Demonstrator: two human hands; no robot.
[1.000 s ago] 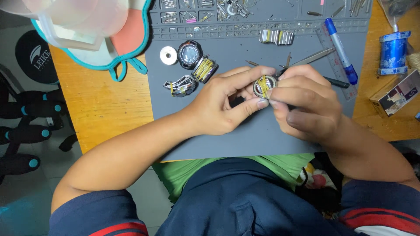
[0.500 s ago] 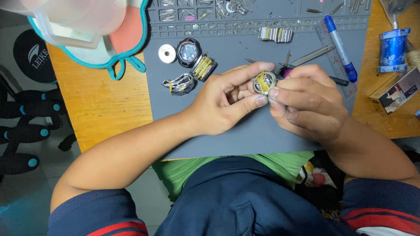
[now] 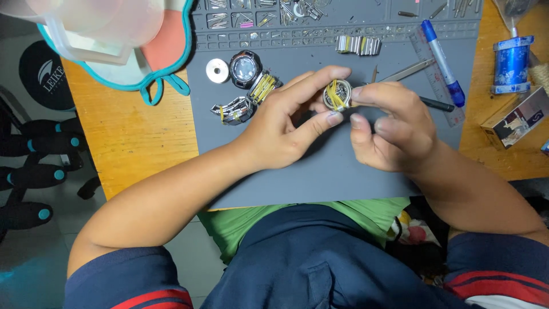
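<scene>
Grey mat (image 3: 343,177) covers the wooden counter (image 3: 131,137); above it both hands share one round watch case (image 3: 337,95), silver with yellow bands. Left hand (image 3: 286,123) and right hand (image 3: 394,129) pinch it with closed fingers. Since earlier, it sits slightly higher. One watch head (image 3: 246,68), one white disc (image 3: 217,70) and one blue pen (image 3: 443,62) lie nearby.

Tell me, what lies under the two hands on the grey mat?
Under the left hand and right hand, which grip a small round watch part, only bare grey mat shows. A dark pen runs beneath the right hand; its covered end is hidden.
</scene>
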